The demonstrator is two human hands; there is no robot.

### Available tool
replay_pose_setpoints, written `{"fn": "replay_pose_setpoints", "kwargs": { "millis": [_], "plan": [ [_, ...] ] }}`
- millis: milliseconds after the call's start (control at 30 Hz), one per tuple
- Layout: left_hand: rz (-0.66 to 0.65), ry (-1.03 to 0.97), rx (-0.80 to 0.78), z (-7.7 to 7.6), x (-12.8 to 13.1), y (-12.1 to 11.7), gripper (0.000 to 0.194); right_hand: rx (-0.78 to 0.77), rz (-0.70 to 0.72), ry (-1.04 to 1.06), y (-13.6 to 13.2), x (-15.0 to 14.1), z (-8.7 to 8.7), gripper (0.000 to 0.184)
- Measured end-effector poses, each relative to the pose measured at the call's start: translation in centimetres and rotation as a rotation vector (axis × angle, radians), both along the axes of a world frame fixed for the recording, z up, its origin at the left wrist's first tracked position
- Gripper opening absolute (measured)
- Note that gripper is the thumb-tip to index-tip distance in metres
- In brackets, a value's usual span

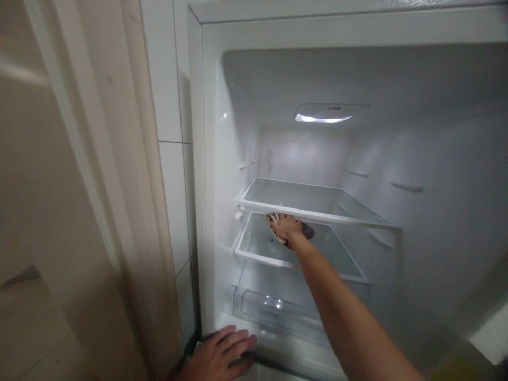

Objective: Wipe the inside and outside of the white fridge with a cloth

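My right hand point(288, 226) reaches into the fridge point(210, 174) and presses a folded cloth point(282, 242) onto the lower glass shelf point(254, 241). Its fingers are bent over the cloth, and part of the cloth shows on both sides of the hand. A small dark speck lies on the glass to the left of the cloth. Low in the view, my left hand point(224, 353) is at the fridge's bottom front edge with its fingers stretched out and slightly spread. It holds nothing that I can see.
An upper glass shelf point(297, 197) sits just above my right hand. Below is a clear plastic drawer point(273, 309). A lit lamp point(323, 118) is set in the fridge's ceiling. A wooden door frame point(119, 174) and white wall tiles point(164, 95) stand at the left.
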State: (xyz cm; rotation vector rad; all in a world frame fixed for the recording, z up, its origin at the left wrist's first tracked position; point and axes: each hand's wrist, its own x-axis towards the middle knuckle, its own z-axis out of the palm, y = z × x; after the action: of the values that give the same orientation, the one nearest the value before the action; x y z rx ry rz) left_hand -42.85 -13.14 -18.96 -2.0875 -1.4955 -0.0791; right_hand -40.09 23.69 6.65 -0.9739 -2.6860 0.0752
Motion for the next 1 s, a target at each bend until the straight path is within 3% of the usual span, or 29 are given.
{"fn": "replay_pose_setpoints", "kwargs": {
  "millis": [167, 233, 367, 500, 700, 833, 1000],
  "plan": [
    [-0.021, -0.085, -0.063, 0.3, -0.2, -0.2, 0.058, -0.043, 0.235, -0.033, -7.4, -2.4, -0.5, 0.058],
    [-0.011, -0.103, -0.104, 0.4, -0.2, -0.3, 0.067, -0.059, 0.300, -0.031, -9.4, -1.5, -0.7, 0.059],
    [0.049, -0.152, -0.216, 0.4, 0.0, -0.6, 0.111, -0.103, 0.367, -0.034, -10.7, 2.8, -0.8, 0.059],
    [0.072, -0.182, -0.247, 0.1, -0.1, -1.0, 0.123, -0.139, 0.299, -0.046, -9.0, 8.4, -0.6, 0.070],
    [0.071, -0.143, -0.225, -0.2, -0.5, -0.9, 0.127, -0.131, 0.052, -0.006, -3.1, 14.8, -0.5, 0.071],
    [0.024, -0.054, -0.113, -0.1, -0.7, -0.7, 0.102, -0.096, -0.045, 0.015, 0.0, 15.8, -0.7, 0.072],
    [-0.030, -0.011, -0.010, -0.2, -0.7, -0.5, 0.083, -0.053, -0.083, -0.001, 2.2, 14.1, -1.2, 0.069]
  ]
}}
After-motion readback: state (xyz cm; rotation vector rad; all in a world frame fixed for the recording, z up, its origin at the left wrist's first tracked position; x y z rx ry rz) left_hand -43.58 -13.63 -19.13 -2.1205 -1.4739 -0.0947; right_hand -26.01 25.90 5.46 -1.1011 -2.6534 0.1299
